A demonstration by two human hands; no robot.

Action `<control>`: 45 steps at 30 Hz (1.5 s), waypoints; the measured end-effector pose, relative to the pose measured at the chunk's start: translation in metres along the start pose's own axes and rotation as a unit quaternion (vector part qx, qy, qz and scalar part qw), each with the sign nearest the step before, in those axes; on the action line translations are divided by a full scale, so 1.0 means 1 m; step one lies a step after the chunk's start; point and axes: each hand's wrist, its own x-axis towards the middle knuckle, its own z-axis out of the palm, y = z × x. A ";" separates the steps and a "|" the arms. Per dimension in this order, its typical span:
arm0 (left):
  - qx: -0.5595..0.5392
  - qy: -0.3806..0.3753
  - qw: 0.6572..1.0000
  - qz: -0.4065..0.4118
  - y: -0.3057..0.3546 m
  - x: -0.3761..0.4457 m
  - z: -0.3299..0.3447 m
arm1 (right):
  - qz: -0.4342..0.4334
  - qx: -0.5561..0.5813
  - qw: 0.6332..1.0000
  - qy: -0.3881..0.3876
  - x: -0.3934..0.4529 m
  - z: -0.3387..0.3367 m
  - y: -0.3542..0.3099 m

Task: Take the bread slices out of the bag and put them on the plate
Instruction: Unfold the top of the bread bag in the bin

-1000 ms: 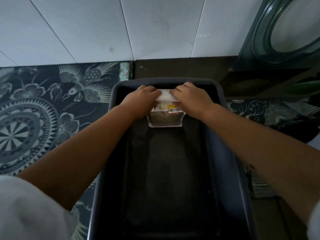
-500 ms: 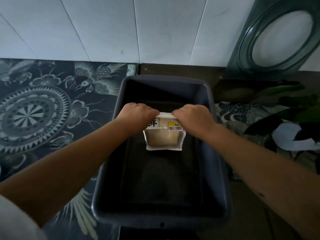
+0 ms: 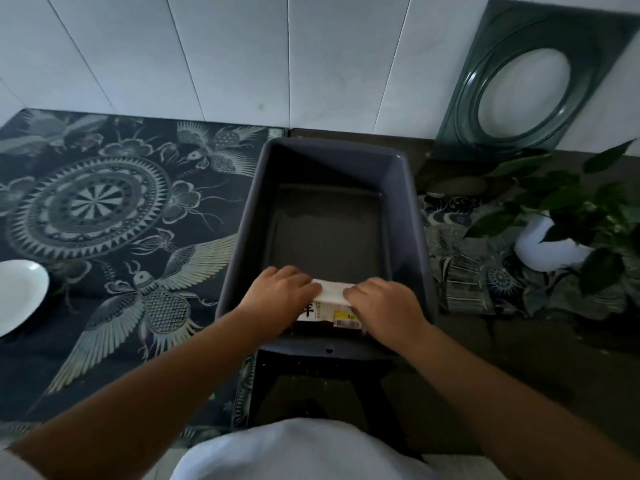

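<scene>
A white bread bag (image 3: 331, 292) with black print and a yellow label is held over the near end of a dark grey plastic tub (image 3: 242, 216). My left hand (image 3: 280, 291) grips the bag's top left corner. My right hand (image 3: 384, 306) grips its top right corner. The bag's lower part is hidden behind the tub's near wall and my hands; the bread inside is not visible. A white plate (image 3: 19, 294) lies at the far left edge on the patterned cloth, well away from both hands.
The tub stands on a dark stool (image 3: 363, 386). A dark cloth with bird and mandala patterns (image 3: 104, 216) covers the surface at left. A potted plant in a white pot (image 3: 550, 244) is at right. A green framed panel (image 3: 526, 81) leans on the tiled wall.
Both hands have drawn the bag from the tub's far end toward its near end. The view has pulled back, and the plate and plant have come into view.
</scene>
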 end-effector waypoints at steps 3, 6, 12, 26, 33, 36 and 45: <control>-0.041 0.023 0.998 -0.043 0.005 -0.014 0.002 | 0.036 0.039 0.999 0.013 -0.007 0.005 -0.008; -0.130 0.048 0.985 -0.106 0.008 -0.023 0.000 | 0.114 0.099 0.987 0.049 -0.013 0.008 -0.011; -0.315 0.094 0.928 -0.177 0.011 -0.022 -0.002 | 0.297 0.244 0.922 0.046 -0.023 0.012 -0.022; -0.234 0.131 0.961 -0.069 0.000 -0.030 0.001 | 0.240 0.261 0.932 0.074 -0.029 0.005 -0.022; -0.078 0.147 0.985 -0.048 -0.003 -0.024 -0.014 | 0.176 0.150 0.967 0.107 -0.021 -0.006 -0.008; -0.099 0.134 0.985 -0.053 -0.004 -0.022 -0.014 | 0.172 0.175 0.966 0.078 -0.016 -0.006 -0.006; -0.178 0.147 0.973 0.004 -0.005 -0.025 -0.023 | 0.224 0.374 0.900 0.019 -0.013 -0.017 -0.002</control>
